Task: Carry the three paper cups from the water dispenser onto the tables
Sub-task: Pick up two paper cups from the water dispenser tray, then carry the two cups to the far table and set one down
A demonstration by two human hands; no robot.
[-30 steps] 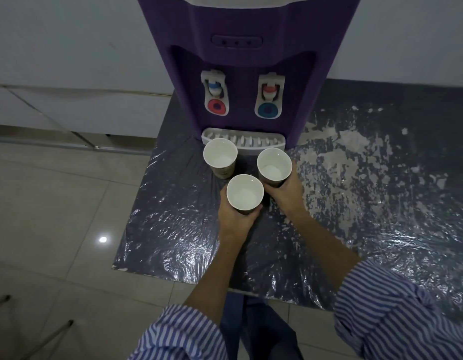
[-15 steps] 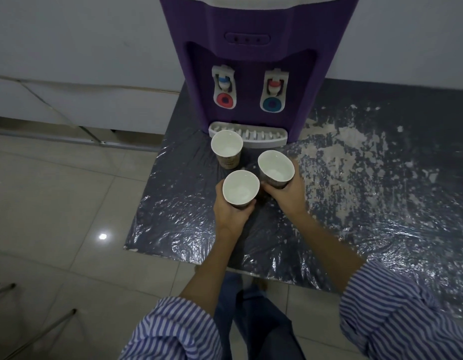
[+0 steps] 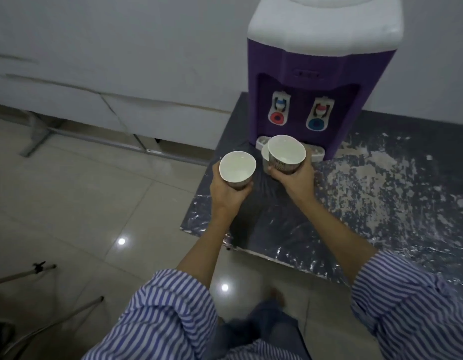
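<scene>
Since half a second ago both cups in hand have come up off the bench, and the view has swung left so the dispenser now sits upper right. Nearest are the two striped sleeves (image 3: 170, 315), rolled back from bare forearms. The left hand (image 3: 226, 193) is wrapped around the left cup (image 3: 237, 167) from below, holding it upright in the air over the bench's left edge. The right hand (image 3: 295, 181) grips the right cup (image 3: 286, 154), raised a little higher and tilted slightly toward the camera. Behind it, mostly hidden, a sliver of the third cup (image 3: 264, 155) shows; it stands in front of the drip tray (image 3: 317, 153). The bench (image 3: 381, 203), covered in crinkled dark film with pale scuffed patches, carries the purple water dispenser (image 3: 316, 81) with its white top, against the wall. To the left lies tiled floor (image 3: 82, 203).
</scene>
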